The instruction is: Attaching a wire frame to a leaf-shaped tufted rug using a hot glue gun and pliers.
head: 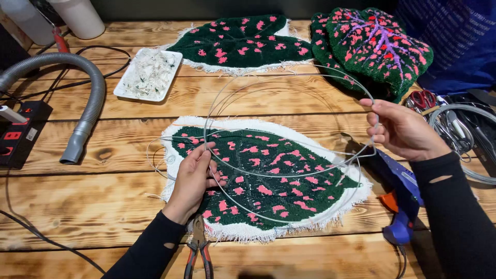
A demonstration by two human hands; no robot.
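Fingers of both hands pinch wire (289, 175) loops over leaf rug (268, 181): left hand (194, 178) near edge, right hand (400, 129) far side. Risk: springy coil slips, whips free, snags tufts.

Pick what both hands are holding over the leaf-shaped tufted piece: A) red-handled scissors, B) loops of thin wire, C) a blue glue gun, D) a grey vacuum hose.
B: the left hand and right hand each grip the loops of thin wire above the green and pink leaf piece.
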